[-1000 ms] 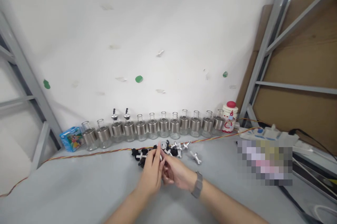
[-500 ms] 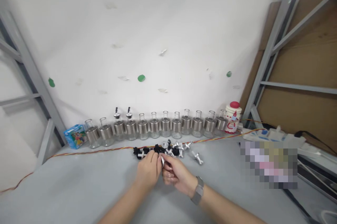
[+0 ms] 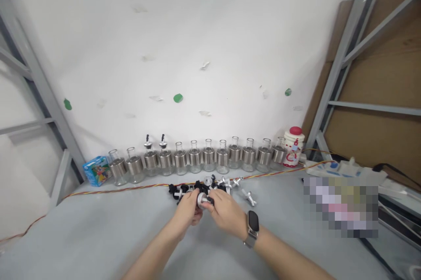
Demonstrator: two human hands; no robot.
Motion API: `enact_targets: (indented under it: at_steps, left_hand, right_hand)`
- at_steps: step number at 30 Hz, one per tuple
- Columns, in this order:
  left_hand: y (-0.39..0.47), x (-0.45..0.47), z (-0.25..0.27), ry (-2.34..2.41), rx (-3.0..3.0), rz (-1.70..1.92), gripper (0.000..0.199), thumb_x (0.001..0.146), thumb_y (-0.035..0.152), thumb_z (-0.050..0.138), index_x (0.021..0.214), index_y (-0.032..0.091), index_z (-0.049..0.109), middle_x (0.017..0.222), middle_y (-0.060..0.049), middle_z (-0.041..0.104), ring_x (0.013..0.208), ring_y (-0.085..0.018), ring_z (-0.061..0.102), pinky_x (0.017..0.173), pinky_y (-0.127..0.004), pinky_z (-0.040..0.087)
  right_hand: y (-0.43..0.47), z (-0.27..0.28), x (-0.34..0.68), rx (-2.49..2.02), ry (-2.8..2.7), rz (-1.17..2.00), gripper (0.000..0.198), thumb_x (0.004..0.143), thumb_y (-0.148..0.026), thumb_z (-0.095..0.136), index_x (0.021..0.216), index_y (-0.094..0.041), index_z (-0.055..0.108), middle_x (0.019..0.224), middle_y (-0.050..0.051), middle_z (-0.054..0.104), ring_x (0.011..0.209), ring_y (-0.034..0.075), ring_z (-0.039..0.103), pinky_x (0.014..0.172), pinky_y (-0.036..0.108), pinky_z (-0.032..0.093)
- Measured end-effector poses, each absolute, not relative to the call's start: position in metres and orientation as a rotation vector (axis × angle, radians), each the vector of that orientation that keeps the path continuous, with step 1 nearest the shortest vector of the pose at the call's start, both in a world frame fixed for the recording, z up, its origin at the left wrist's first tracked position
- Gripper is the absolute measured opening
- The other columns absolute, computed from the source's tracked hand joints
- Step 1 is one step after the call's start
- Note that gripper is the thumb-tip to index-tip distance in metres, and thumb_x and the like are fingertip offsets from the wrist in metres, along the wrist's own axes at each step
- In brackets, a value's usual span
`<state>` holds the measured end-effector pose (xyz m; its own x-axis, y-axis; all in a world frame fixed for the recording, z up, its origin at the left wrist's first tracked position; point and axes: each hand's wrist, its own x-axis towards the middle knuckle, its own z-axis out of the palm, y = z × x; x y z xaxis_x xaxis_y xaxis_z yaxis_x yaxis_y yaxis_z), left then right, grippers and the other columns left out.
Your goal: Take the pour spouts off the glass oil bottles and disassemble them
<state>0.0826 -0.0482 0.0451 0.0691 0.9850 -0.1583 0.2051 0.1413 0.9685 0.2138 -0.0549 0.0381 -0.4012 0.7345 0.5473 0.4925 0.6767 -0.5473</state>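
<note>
Both my hands meet over the grey table, around one bottle pourer (image 3: 201, 200) with a silver disc and a black tip. My left hand (image 3: 187, 210) is closed on its left side. My right hand (image 3: 226, 210), with a watch on its wrist, pinches the pourer near the black end. Just beyond my fingers lies a pile of loose silver and black pourer parts (image 3: 226, 183), partly hidden by the hands. Behind them stands a row of glass bottles with steel sleeves (image 3: 180, 157). Two of these bottles carry pourers (image 3: 163, 143) in their necks.
A blue picture box (image 3: 97, 171) stands at the row's left end, a white jar with a red lid (image 3: 292, 148) at its right. Twisted wire (image 3: 131, 188) runs across the table before the bottles. Power strips (image 3: 348, 168) and a pixelated patch (image 3: 342, 205) are at right.
My right hand has rolled over, its back and the watch face now showing. The pourer has turned so its disc and black tip face me.
</note>
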Motion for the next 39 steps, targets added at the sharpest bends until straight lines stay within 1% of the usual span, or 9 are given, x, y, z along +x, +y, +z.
enact_targets:
  at_steps: [3,8,11,16,21,25,29,35,39]
  left_hand:
    - [-0.052,0.080,0.046,1.361,1.313,0.970,0.037,0.078,0.048,0.027,0.051,0.023,0.033,0.037,0.008,0.025,0.030,-0.009,0.027,0.034,-0.022,0.022]
    - [-0.053,0.062,0.044,1.570,2.019,1.404,0.036,0.084,0.038,0.022,0.059,0.021,0.043,0.055,-0.002,0.049,0.054,-0.015,0.048,0.053,-0.027,0.036]
    - [-0.042,0.040,0.043,1.816,2.328,1.458,0.036,0.087,0.029,0.019,0.063,0.020,0.045,0.057,-0.002,0.049,0.056,-0.015,0.048,0.056,-0.027,0.037]
    - [-0.021,0.024,0.033,2.101,2.531,1.140,0.034,0.088,0.036,0.026,0.069,0.018,0.049,0.071,-0.005,0.052,0.072,-0.019,0.049,0.065,-0.032,0.040]
    - [-0.016,0.032,0.019,1.972,2.596,1.099,0.029,0.085,0.038,0.034,0.082,0.017,0.053,0.082,-0.006,0.053,0.080,-0.020,0.049,0.072,-0.035,0.041]
    - [-0.026,0.038,0.024,1.780,2.397,1.384,0.028,0.084,0.036,0.037,0.101,0.017,0.050,0.098,-0.009,0.052,0.093,-0.021,0.048,0.082,-0.038,0.039]
    - [-0.048,0.054,0.036,1.501,2.034,1.404,0.025,0.085,0.037,0.034,0.094,0.018,0.049,0.084,-0.005,0.055,0.078,-0.017,0.052,0.071,-0.031,0.042]
    - [-0.059,0.067,0.036,1.440,2.043,1.172,0.029,0.081,0.044,0.040,0.067,0.019,0.046,0.063,0.001,0.049,0.060,-0.013,0.046,0.056,-0.023,0.034]
    - [-0.053,0.065,0.031,1.472,2.027,1.114,0.034,0.084,0.043,0.031,0.062,0.019,0.042,0.056,0.003,0.046,0.055,-0.011,0.044,0.054,-0.022,0.032]
  right_hand:
    - [-0.057,0.040,0.209,-0.917,-1.989,0.593,0.039,0.084,-0.048,0.032,0.063,-0.019,0.044,0.060,0.002,0.051,0.059,0.014,0.046,0.059,0.027,0.036]
    - [-0.054,0.041,0.202,-0.762,-1.325,1.535,0.052,0.080,-0.059,0.032,0.045,-0.022,0.026,0.033,-0.008,0.029,0.028,0.006,0.025,0.035,0.021,0.022]
    - [-0.042,0.043,0.212,-0.670,-1.088,1.721,0.055,0.078,-0.060,0.034,0.042,-0.021,0.020,0.031,-0.010,0.023,0.026,0.003,0.016,0.033,0.020,0.019]
    - [-0.026,0.038,0.234,-1.042,-1.454,1.237,0.049,0.078,-0.058,0.036,0.050,-0.019,0.044,0.041,-0.003,0.047,0.035,0.010,0.043,0.039,0.022,0.033]
    - [-0.033,0.038,0.240,-1.232,-1.795,0.567,0.039,0.084,-0.048,0.036,0.079,-0.018,0.060,0.075,0.006,0.064,0.070,0.018,0.058,0.073,0.032,0.041]
    - [-0.035,0.039,0.232,-1.121,-1.649,0.725,0.039,0.083,-0.046,0.040,0.109,-0.019,0.053,0.108,0.009,0.059,0.091,0.020,0.057,0.085,0.036,0.039]
    - [-0.036,0.032,0.216,-0.996,-1.489,1.146,0.040,0.076,-0.048,0.050,0.098,-0.016,0.058,0.089,0.007,0.063,0.073,0.019,0.059,0.066,0.031,0.047]
    - [-0.051,0.033,0.207,-1.090,-1.731,0.908,0.017,0.070,-0.028,0.059,0.079,-0.015,0.065,0.077,0.003,0.058,0.072,0.016,0.052,0.066,0.028,0.042]
    - [-0.054,0.033,0.205,-1.127,-1.830,0.906,0.018,0.065,-0.024,0.063,0.081,-0.015,0.064,0.075,0.002,0.057,0.069,0.015,0.052,0.064,0.026,0.041]
